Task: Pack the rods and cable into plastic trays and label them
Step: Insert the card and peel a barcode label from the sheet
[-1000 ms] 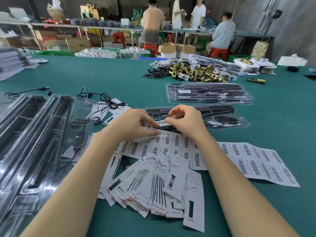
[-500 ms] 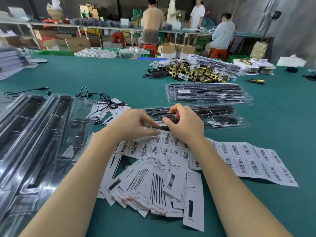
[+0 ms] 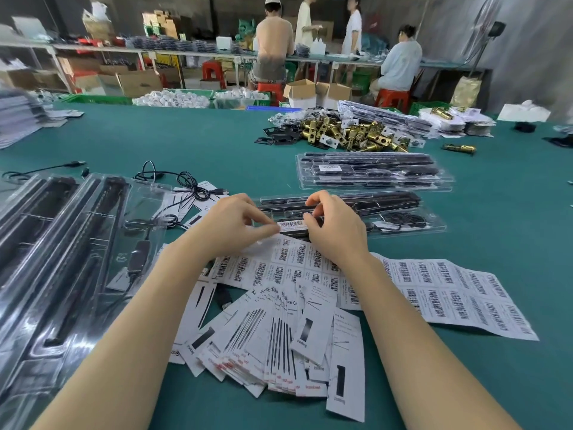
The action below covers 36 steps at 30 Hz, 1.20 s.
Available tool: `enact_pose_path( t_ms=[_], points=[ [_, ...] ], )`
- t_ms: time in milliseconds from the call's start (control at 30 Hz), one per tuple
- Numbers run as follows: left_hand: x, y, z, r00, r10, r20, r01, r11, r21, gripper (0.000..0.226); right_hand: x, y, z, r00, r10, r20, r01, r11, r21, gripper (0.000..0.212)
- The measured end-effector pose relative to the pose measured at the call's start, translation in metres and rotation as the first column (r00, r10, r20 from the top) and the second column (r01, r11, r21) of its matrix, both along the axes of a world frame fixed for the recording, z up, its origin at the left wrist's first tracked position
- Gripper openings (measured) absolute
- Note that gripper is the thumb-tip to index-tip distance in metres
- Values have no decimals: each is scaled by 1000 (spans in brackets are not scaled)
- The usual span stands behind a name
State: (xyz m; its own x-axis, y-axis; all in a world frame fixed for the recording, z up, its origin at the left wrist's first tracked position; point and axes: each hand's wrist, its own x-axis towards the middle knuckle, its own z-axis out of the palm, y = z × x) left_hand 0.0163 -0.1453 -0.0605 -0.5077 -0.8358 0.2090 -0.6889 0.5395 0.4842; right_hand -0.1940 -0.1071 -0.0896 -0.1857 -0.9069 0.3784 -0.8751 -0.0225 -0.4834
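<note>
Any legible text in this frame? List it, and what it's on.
"lkar Gr", cut off: fanned paper cards.
Barcode sticker on the tray, between left hand and right hand: too small.
Barcode label sheets: print too small.
Red and sideways card captions: blurred.

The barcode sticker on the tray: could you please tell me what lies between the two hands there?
In the head view, the barcode sticker spans the gap between left hand and right hand, lying on the clear tray.
</note>
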Motion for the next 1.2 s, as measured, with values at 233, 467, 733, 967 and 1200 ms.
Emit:
enact_pose_path(
  t_ms=[233, 467, 733, 967, 1200],
  points=[
    [-13, -9, -3, 968, 243, 58, -249, 955, 159, 58, 4, 11, 0, 993, -15, 119, 26, 995, -91, 12],
    [-38, -26, 10, 866, 498, -46, -455, 823, 340, 40, 12, 12, -2, 999, -30, 19, 31, 999, -38, 16],
    [-40, -51, 21, 749, 643, -160, -380, 615, 690, 46, 19, 12, -2, 999, -38, -29, 35, 996, -88, 17],
    [-52, -48, 31, 764, 555, -328, -85, 591, 802, 32, 19, 12, 0, 991, -106, 80, 122, 964, -236, 15],
    [-59, -51, 35, 780, 397, -483, 214, 556, 803, 79, 21, 15, 4, 976, -140, 164, 197, 888, -415, 25]
  ],
)
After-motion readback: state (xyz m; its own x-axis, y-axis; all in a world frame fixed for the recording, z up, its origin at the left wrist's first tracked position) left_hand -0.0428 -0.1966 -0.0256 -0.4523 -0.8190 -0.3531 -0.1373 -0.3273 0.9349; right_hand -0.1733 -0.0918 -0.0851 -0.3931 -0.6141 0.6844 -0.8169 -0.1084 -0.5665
